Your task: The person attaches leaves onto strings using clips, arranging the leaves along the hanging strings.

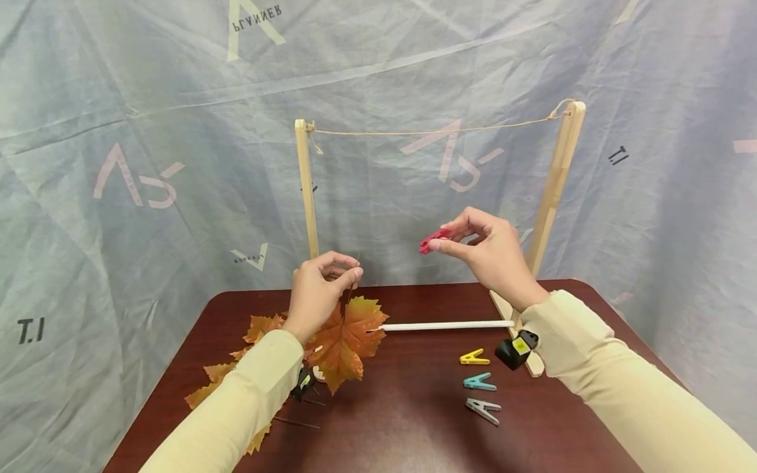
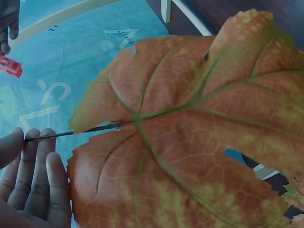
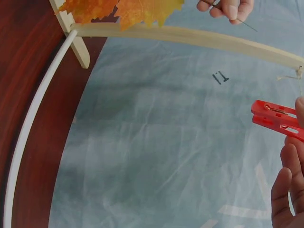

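My left hand [image 1: 322,292] pinches the thin stem of an orange maple leaf [image 1: 345,345] between thumb and fingers. The leaf hangs below the hand; its green veins fill much of the left wrist view, where the stem [image 2: 52,136] crosses the fingertips. My right hand [image 1: 487,253] grips a red clothespin [image 1: 434,242] by one end, its other end pointing left. In the right wrist view the clothespin [image 3: 275,116] shows its metal spring. Both hands are raised below a string [image 1: 432,131] tied between two wooden posts.
The left post [image 1: 306,190] and right post [image 1: 552,190] stand on the dark red table [image 1: 390,420], joined low down by a white rod [image 1: 446,325]. Yellow [image 1: 474,357], blue [image 1: 480,382] and grey [image 1: 483,410] clothespins lie at right. More leaves [image 1: 215,374] lie beneath my left forearm.
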Tool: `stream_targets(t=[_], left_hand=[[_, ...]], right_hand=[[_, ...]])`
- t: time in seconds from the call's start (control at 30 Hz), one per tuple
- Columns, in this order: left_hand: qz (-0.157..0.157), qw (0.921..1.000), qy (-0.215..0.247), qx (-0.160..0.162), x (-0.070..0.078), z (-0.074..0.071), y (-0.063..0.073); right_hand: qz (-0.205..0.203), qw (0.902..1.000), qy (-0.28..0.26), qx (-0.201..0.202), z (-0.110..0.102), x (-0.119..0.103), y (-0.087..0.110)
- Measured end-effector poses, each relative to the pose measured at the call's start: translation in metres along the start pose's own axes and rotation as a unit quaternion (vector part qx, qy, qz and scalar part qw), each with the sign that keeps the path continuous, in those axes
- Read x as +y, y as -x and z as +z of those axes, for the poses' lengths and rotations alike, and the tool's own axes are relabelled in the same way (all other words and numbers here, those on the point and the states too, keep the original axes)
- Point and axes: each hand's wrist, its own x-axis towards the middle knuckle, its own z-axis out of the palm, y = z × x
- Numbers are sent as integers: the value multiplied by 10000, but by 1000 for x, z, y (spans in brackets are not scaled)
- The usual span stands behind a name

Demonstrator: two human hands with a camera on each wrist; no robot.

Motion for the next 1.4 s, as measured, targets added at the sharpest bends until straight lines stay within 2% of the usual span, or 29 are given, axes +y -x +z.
stream_targets(t=[0.23, 0.57, 0.8, 1.1, 1.4], left_hand=[[99, 9999, 38, 73, 4, -1, -5], [247, 9989, 173, 372, 15, -3, -16], [368, 9967, 494, 520, 24, -4, -23], [432, 9958, 409, 703, 31, -5, -32], [481, 9944, 425, 845, 40, -2, -45]], right_hand=[[-33, 9998, -99, 192, 3, -7, -14], [-195, 9991, -222, 317, 2, -21, -29], [-303, 9984, -287, 373, 1, -31, -40], [-476, 9979, -247, 362, 3, -43, -53], [-535, 9970, -433, 350, 2, -58, -72]])
